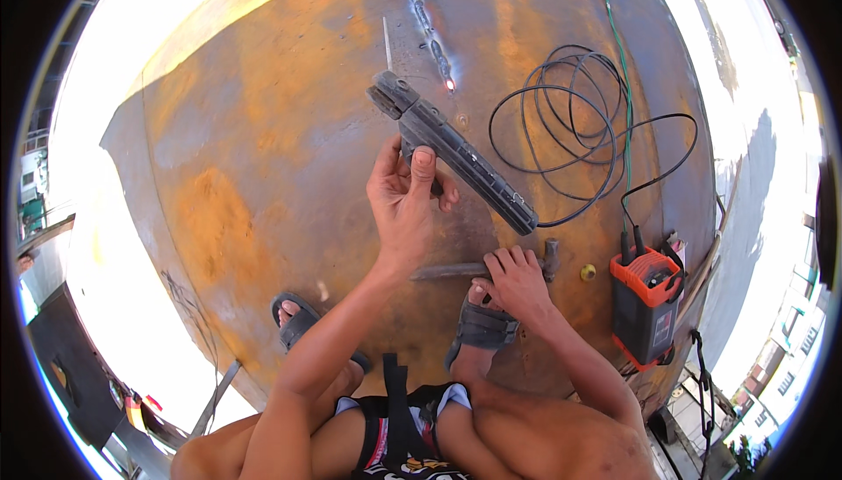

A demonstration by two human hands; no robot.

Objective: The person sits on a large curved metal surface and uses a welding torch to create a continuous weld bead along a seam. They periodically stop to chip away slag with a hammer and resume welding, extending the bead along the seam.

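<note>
My left hand [402, 208] is wrapped round a black welding electrode holder [465, 164], lifted over the rusty metal surface. A thin grey welding rod [387, 41] sticks out of its jaw end. Just to the right of the rod, a dark weld bead [419, 15] runs down the plate and ends in a glowing red spot [450, 85]. Low at the right, my right hand [519, 285] has its fingers curled over the handle of a hammer [447, 271], beside my sandalled right foot. The hammer's head [551, 261] shows past my fingers.
A black cable [605, 142] lies in loose coils at the right and joins the holder to an orange-and-black welding machine [647, 304]. A green line [629, 111] runs up from it. A small yellowish round thing [588, 272] lies near the hammer. The metal surface [219, 217] curves away at both sides.
</note>
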